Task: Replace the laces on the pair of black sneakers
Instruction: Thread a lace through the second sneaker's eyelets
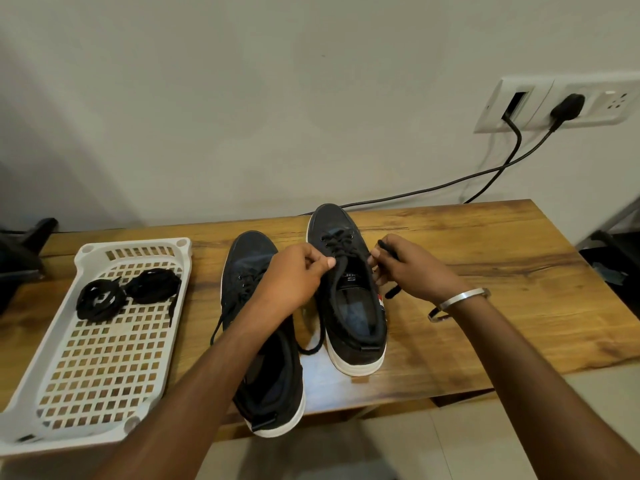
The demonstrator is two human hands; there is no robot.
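**Currently: unlacing the right-hand sneaker, old lace part out**

Step in hand, by my reading: removal of the old lace (pixel 341 244) from the right sneaker (pixel 346 289). Left hand (pixel 298 275) is curled at the tongue, thumb and forefinger pinching there (lace or tongue edge, cannot tell which). Right hand (pixel 405 268) grips a free end of the same lace, its tip poking out above the fingers. The top eyelets look already emptied; crossings remain nearer the toe.

Next move probably calls for drawing the lace out of the next eyelet pair, one side at a time, with the tongue held steady so the shoe does not slide.

Orientation: both sneakers stand upright on the wooden table (pixel 485 258), long axes running near-to-far, toes far toward the wall, heels near. The left sneaker (pixel 256 306) sits just beside, closer to the near edge, its lace loose.

Replacement laces (pixel 128 292), two coiled bundles, lie in the white perforated tray (pixel 104 368) at left, untouched.
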